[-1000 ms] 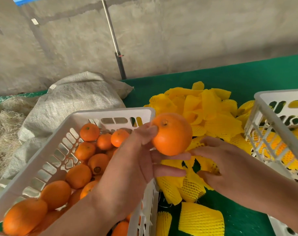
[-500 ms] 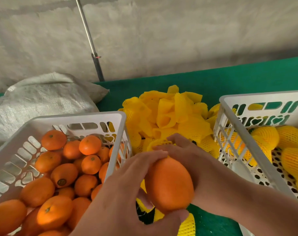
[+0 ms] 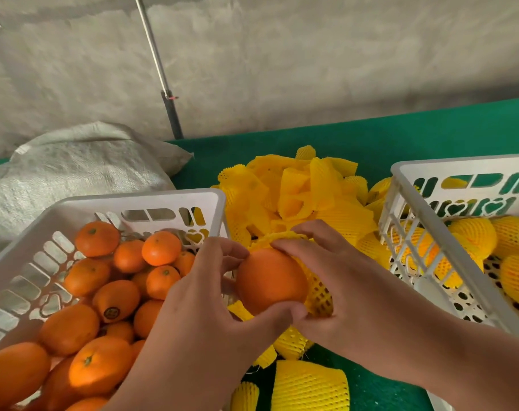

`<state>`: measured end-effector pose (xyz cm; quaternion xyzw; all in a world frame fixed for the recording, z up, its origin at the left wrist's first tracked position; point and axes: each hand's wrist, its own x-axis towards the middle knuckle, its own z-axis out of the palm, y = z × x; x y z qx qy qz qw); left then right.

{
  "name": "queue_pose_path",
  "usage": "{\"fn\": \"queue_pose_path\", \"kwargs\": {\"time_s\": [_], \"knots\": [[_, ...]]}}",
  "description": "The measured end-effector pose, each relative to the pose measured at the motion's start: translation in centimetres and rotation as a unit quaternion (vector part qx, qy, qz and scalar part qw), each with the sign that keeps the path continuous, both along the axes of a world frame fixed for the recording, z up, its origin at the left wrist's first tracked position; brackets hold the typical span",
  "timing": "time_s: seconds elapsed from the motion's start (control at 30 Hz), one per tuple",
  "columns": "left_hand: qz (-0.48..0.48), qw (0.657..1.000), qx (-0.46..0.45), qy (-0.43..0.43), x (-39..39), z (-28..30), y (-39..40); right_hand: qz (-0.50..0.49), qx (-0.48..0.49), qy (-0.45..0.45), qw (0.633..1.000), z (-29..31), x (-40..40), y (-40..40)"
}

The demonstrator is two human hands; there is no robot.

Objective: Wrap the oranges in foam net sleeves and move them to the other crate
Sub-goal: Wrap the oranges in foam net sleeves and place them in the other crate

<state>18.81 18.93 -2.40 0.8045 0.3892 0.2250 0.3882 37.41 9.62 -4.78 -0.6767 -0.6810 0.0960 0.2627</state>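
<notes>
Between the two white slotted plastic crates, the left hand [image 3: 193, 315] grips a smooth round orange [image 3: 270, 280] while the right hand [image 3: 341, 280] pinches a yellow foam net sleeve [image 3: 317, 292] half over its far side. The wrapping looks barely begun: the crate left of the left hand [image 3: 139, 200] holds many bare oranges, the crate right of the right hand [image 3: 460, 164] several sleeved ones. Both crates are cut off, so counts are unclear.

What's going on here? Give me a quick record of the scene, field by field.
Left hand: holds the orange
Right hand: pulls a foam net sleeve over it
Sleeve: partly on, far side only
Left crate: bare oranges
Right crate: wrapped oranges
Between crates: pile of yellow sleeves on green table
Behind left crate: grey sack
</notes>
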Motion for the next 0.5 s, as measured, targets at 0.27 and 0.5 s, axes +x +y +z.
{"fn": "queue_pose_path", "kwargs": {"time_s": [0.27, 0.5], "knots": [[-0.016, 0.999, 0.030, -0.013, -0.29, -0.35, -0.23, 0.002, 0.004, -0.002, 1.000, 0.61, -0.30, -0.29], [0.009, 0.985, -0.088, -0.151, -0.20, -0.26, -0.21, 0.008, 0.038, 0.037, 0.999, 0.92, -0.10, -0.61]]}}
